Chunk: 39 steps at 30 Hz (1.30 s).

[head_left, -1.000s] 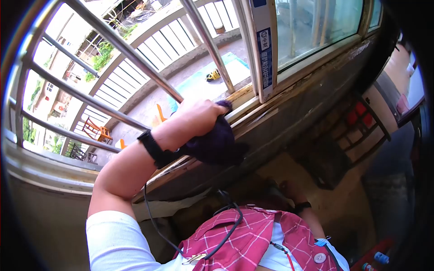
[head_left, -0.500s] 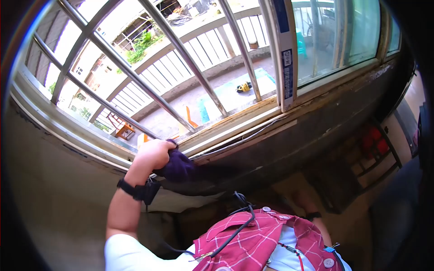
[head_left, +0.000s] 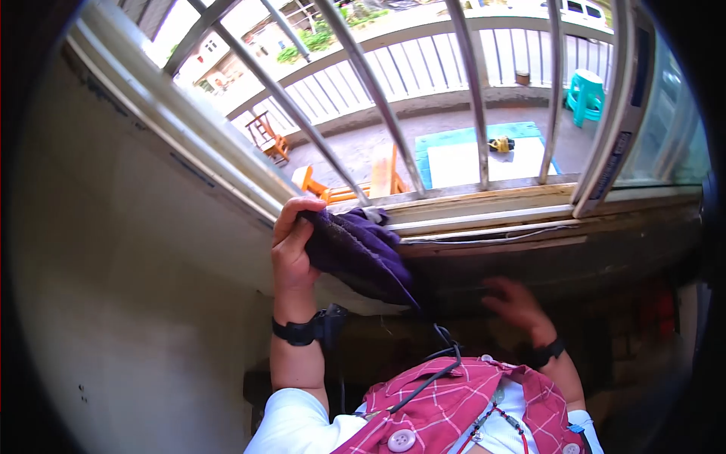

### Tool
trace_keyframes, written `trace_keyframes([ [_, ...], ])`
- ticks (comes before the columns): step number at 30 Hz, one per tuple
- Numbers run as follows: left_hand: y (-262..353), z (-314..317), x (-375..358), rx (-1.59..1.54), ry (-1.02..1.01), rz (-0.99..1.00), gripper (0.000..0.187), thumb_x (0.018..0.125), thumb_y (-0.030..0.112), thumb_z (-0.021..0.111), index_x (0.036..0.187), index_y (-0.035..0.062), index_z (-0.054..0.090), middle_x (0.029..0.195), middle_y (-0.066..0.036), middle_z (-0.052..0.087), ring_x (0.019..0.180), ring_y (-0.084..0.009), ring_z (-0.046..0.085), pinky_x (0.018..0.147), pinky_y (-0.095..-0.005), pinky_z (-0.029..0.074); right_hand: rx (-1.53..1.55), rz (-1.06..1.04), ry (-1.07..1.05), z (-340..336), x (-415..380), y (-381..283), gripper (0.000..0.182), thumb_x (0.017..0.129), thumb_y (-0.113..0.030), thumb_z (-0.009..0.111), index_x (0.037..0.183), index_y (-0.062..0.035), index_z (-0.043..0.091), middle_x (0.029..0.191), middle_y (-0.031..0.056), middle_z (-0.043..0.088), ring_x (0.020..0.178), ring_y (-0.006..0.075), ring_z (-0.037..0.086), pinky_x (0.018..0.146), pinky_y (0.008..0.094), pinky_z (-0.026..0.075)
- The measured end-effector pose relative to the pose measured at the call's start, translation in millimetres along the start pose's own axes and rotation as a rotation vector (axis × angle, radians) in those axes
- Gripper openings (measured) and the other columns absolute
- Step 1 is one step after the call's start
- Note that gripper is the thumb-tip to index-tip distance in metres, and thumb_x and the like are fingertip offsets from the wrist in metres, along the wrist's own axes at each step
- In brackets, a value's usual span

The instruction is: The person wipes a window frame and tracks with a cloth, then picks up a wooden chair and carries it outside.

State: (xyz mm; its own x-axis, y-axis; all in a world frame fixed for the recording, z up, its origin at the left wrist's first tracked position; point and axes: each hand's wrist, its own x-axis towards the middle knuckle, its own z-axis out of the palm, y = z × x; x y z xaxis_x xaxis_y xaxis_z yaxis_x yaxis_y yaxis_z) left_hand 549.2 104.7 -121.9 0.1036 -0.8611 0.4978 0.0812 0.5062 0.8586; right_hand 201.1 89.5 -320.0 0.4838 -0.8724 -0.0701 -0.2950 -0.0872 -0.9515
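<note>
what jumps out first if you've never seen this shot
The left hand grips a dark purple cloth draped over the corner of the wooden window sill. Behind it, slanted metal bars cross the open window. The right hand hangs empty and blurred in the shadow under the sill.

A worn wooden window sill (head_left: 491, 216) is running along the foot of the metal window bars (head_left: 476, 98), and it is carrying a dark purple cloth (head_left: 355, 246) at its left end. The cloth is lying bunched on the sill's edge and is drooping over the front, below the sill. A thin pale cord (head_left: 484, 236) is lying along the sill's lower ledge, to the right of the cloth.
</note>
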Motion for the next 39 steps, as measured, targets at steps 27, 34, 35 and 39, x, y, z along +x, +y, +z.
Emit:
trace_keyframes([
  [27, -22.8, -15.3, -28.6, 0.479, -0.233, -0.255, 0.026, 0.084, -0.006, 0.058, 0.106, 0.0019, 0.068, 0.095, -0.009, 0.069, 0.087, -0.0155, 0.065, 0.078, -0.0262, 0.050, 0.495, -0.267, 1.242, -41.2, 19.9, -126.2, 0.027, 0.098, -0.022, 0.056, 0.101, 0.0028, 0.066, 0.089, 0.0027, 0.066, 0.080, 0.0081, 0.059, 0.073, 0.0232, 0.048],
  [34, -88.1, -12.7, -37.7, 0.256, -0.463, -0.368, 0.023, 0.086, -0.003, 0.062, 0.108, 0.0020, 0.066, 0.095, -0.011, 0.070, 0.088, -0.0178, 0.067, 0.080, -0.0292, 0.051, -0.491, -0.157, 0.555, -37.8, 76.7, -144.3, 0.026, 0.090, -0.023, 0.066, 0.091, 0.0024, 0.065, 0.079, 0.0086, 0.062, 0.074, 0.0174, 0.058, 0.069, 0.0327, 0.046],
  [35, -92.3, -19.3, -38.6, 0.229, -0.409, -0.357, 0.022, 0.087, -0.003, 0.062, 0.108, 0.0017, 0.066, 0.095, -0.010, 0.070, 0.089, -0.0182, 0.067, 0.081, -0.0292, 0.051, -0.761, -0.265, 0.593, -22.4, 90.3, -131.3, 0.029, 0.086, -0.027, 0.068, 0.088, 0.0015, 0.065, 0.079, 0.0113, 0.062, 0.075, 0.0237, 0.058, 0.070, 0.0366, 0.045],
  [39, -86.4, -57.7, -44.4, 0.254, -0.338, -0.404, 0.025, 0.084, -0.008, 0.060, 0.107, 0.0010, 0.067, 0.100, -0.009, 0.069, 0.097, -0.0168, 0.064, 0.088, -0.0278, 0.047, -1.036, -0.325, 0.431, 4.8, 113.3, -144.8, 0.037, 0.077, -0.037, 0.071, 0.081, -0.0011, 0.062, 0.079, 0.0149, 0.060, 0.080, 0.0360, 0.056, 0.075, 0.0441, 0.043],
])
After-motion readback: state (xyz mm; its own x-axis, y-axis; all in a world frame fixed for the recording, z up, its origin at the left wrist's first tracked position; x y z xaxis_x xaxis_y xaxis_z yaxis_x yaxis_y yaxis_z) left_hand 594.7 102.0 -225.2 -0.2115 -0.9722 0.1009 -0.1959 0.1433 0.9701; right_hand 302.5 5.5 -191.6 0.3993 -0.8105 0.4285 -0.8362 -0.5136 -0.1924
